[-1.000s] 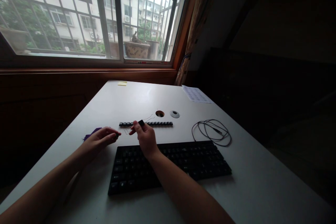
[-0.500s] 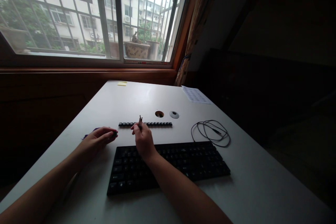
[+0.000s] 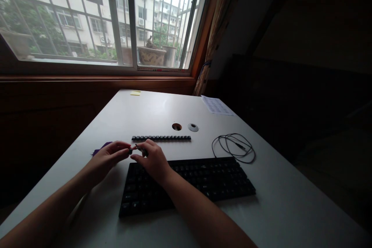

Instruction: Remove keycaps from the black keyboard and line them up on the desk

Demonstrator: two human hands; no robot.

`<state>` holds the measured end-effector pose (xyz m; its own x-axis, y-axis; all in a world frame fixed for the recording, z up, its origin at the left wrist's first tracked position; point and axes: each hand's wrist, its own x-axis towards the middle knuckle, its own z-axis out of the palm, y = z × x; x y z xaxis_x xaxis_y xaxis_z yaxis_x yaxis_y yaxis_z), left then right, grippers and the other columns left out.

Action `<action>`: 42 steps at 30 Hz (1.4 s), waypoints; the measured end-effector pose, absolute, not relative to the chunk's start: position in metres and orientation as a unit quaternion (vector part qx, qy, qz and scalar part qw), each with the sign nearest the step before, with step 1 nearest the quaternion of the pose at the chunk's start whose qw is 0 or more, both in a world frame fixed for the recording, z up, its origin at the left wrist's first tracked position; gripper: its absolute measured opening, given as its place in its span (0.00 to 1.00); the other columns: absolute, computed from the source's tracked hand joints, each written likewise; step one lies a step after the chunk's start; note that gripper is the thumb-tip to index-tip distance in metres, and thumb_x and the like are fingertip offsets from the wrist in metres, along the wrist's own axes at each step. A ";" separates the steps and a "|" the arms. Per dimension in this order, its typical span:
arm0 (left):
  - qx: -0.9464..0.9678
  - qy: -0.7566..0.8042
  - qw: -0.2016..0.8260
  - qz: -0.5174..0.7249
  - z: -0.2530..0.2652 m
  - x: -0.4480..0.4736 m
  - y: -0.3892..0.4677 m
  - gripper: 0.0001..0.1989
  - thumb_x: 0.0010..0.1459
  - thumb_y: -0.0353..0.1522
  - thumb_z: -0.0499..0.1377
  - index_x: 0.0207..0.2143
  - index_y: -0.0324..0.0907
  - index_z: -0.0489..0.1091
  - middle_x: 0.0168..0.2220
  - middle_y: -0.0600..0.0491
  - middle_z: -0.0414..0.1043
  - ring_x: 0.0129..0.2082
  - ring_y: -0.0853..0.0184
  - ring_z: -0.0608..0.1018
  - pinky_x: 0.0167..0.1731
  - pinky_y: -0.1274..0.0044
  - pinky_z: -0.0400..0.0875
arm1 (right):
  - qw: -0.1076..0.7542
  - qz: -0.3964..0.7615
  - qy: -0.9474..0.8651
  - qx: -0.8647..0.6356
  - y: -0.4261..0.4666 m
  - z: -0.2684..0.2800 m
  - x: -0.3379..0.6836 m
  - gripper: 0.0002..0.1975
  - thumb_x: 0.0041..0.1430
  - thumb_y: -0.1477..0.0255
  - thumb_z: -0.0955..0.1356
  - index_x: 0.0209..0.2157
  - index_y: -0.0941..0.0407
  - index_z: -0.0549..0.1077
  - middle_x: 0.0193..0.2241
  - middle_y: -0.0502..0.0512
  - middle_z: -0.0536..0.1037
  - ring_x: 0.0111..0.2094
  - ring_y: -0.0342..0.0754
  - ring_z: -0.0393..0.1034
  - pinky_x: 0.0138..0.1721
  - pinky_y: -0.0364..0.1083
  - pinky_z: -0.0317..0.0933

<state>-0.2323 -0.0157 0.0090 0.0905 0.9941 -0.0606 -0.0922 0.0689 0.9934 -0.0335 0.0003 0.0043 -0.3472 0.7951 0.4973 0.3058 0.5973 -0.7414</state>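
Observation:
A small black keycap (image 3: 130,151) is pinched between the thumb and fingertips of my left hand (image 3: 112,153). My right hand (image 3: 153,157) is closed around a small, thin-pronged tool (image 3: 141,149) whose exact kind is too small and dark to tell. The tool's tip points left, close beside the keycap; whether they touch I cannot make out. Under my right wrist lies a black keyboard (image 3: 203,180), partly covered by my forearm. Just beyond my hands, black keycaps (image 3: 171,138) stand in a straight row on the white desk (image 3: 151,116).
Purple cloth (image 3: 100,148) shows partly behind my left hand. A coiled black cable (image 3: 232,145) lies right of the keyboard's top edge. Further back are a cable hole (image 3: 176,127), its round grey cover (image 3: 193,127), a printed sheet (image 3: 217,105) and yellow sticky notes (image 3: 135,93).
My right hand has come down and left toward my left hand. The tool in it has turned from upright to pointing left at the keycap. More of the keycap row shows.

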 end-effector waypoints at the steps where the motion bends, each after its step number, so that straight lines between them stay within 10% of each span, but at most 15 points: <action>1: 0.487 0.471 0.554 0.484 0.009 -0.231 -0.016 0.16 0.49 0.37 0.71 0.40 0.42 0.77 0.41 0.47 0.78 0.42 0.58 0.77 0.42 0.73 0.73 | 0.446 0.269 -0.777 -0.353 0.000 0.004 -0.034 0.13 0.55 0.66 0.74 0.43 0.52 0.76 0.35 0.50 0.72 0.33 0.44 0.68 0.38 0.43 0.64; 42: 0.360 0.404 0.665 0.514 0.005 -0.228 -0.017 0.24 0.47 0.29 0.73 0.47 0.43 0.73 0.43 0.49 0.76 0.41 0.65 0.79 0.40 0.80 0.76 | 0.454 0.307 -0.774 -0.319 -0.005 0.012 -0.034 0.11 0.60 0.67 0.71 0.45 0.48 0.79 0.39 0.52 0.80 0.39 0.47 0.75 0.45 0.45 0.66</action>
<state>-0.2283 -0.0169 0.0053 0.1451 0.9751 -0.1679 -0.3926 0.2125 0.8948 -0.0340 -0.0050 0.0120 -0.3846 0.7718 0.5064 0.2154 0.6085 -0.7638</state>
